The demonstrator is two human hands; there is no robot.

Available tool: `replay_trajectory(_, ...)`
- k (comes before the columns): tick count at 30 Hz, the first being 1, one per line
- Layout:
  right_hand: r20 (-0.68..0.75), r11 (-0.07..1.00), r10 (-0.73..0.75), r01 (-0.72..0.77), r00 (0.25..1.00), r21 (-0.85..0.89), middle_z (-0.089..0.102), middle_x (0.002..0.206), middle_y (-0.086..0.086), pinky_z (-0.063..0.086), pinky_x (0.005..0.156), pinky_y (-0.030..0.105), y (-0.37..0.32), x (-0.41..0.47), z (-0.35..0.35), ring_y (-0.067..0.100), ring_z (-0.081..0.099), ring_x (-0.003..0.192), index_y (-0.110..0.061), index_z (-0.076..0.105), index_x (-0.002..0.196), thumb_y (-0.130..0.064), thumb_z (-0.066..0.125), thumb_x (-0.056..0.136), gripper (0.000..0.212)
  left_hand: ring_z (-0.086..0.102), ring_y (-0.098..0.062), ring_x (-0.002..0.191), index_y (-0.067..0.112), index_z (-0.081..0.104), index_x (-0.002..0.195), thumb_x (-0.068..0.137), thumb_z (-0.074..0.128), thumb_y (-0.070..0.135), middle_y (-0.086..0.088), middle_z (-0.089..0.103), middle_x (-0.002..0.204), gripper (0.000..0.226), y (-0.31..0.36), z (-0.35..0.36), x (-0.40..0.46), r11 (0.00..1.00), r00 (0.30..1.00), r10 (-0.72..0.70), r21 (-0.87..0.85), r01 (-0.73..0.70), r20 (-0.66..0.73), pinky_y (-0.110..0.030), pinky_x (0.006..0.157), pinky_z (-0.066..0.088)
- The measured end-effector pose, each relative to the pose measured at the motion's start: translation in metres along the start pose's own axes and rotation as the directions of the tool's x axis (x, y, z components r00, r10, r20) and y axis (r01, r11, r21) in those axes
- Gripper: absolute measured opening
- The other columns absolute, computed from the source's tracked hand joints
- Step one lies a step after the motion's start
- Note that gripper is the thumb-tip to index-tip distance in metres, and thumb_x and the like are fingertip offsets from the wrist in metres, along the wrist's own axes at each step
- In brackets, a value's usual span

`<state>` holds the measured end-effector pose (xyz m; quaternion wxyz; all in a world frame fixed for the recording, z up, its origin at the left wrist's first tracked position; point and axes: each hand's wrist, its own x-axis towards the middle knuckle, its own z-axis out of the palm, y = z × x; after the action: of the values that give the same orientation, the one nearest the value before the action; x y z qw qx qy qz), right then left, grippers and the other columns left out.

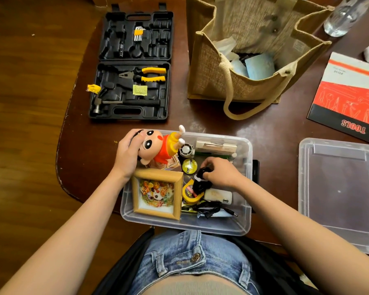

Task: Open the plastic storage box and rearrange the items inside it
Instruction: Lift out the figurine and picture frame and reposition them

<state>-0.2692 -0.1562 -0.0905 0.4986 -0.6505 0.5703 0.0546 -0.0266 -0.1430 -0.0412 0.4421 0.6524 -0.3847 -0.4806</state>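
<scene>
Fingers of the left hand [127,155] are curled over the dark-haired head of a cartoon figurine [158,149], which is held tilted at the far left corner of the clear storage box [246,220]. Those of the right hand [221,172] are closed in a pinch on a small black bundle [200,180], seemingly a strapped cable, just above a yellow tape measure [190,195].

The box is seen at the near edge of the table [200,116], already opened; its lid [339,192] is laid flat to the right, well apart. Inside, a wooden picture frame [157,193] is propped along the left side, a white charger [218,195] and loose black cords [209,209] are gathered near the front, and a small fan [185,150] and a pale oblong case [215,146] are set at the back.

Rearranging is judged to be under way. Risk is carried mainly by the cords: if the bundle is lifted quickly, they could be snagged and the charger or tape measure dragged along. The figurine's raised legs could be knocked against the fan, and the leaning frame could be toppled if the figurine is pushed down beside it.
</scene>
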Motion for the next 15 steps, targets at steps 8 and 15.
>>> replay_trajectory(8,0.063,0.996,-0.074,0.071,0.995,0.054,0.063,0.121,0.0,0.045,0.089,0.028,-0.011,0.01,0.015,0.017,0.059,0.107,-0.021,0.065,0.117,-0.028,0.057,0.09,0.029,0.061,-0.002,0.072,0.019,0.064,0.087,0.084,0.046,0.03,0.007,0.065,0.078,0.021,0.002,0.001,0.0,0.999,0.999,-0.026,-0.023,0.025,-0.034,-0.015,0.058,0.047)
replay_trajectory(15,-0.058,0.945,0.012,0.008,0.998,0.328,0.071,0.096,0.011,0.051,0.079,0.038,-0.044,0.016,0.028,0.024,0.064,0.082,-0.004,0.071,0.097,-0.055,0.044,0.089,0.058,0.059,-0.008,0.072,0.025,0.066,0.079,0.081,0.048,0.04,0.008,0.064,0.074,0.023,0.002,-0.002,0.001,0.984,0.98,-0.135,-0.133,0.116,-0.149,-0.021,0.057,0.045)
